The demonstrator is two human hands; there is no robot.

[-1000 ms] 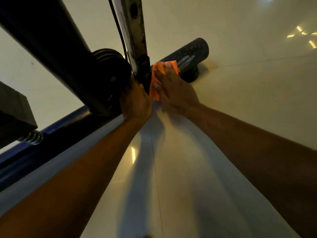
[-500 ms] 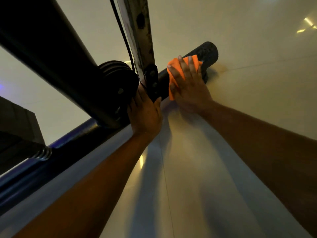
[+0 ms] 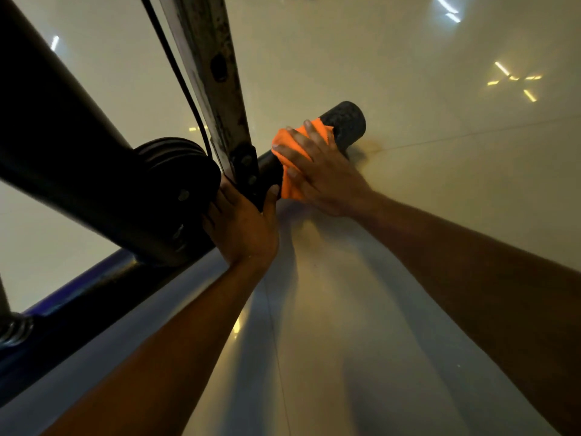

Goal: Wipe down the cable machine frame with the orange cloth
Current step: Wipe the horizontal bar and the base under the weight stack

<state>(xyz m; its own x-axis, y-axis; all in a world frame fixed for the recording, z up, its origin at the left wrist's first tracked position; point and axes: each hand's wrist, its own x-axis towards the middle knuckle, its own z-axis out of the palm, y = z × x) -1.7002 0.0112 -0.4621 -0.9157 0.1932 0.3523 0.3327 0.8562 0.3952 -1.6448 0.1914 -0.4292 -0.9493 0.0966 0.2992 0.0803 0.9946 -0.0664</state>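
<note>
The orange cloth [image 3: 290,171] is draped over a black round base tube [image 3: 345,124] of the cable machine, low by the floor. My right hand [image 3: 320,171] presses the cloth onto the tube with fingers spread and nearly straight. My left hand [image 3: 242,221] grips the black bracket [image 3: 246,171] at the foot of the worn grey upright post [image 3: 213,73], thumb on its right side. Most of the cloth lies hidden under my right hand.
A thick black diagonal bar [image 3: 63,136] and a black pulley wheel [image 3: 182,171] crowd the left. A thin black cable [image 3: 176,70] runs along the post. A blue base rail [image 3: 78,297] and a spring [image 3: 12,328] lie lower left. Glossy tiled floor [image 3: 440,184] spreads right.
My right hand has slid the cloth outward along the tube toward its free end. My left hand has stayed at the bracket, with the thumb now showing on its right side.
</note>
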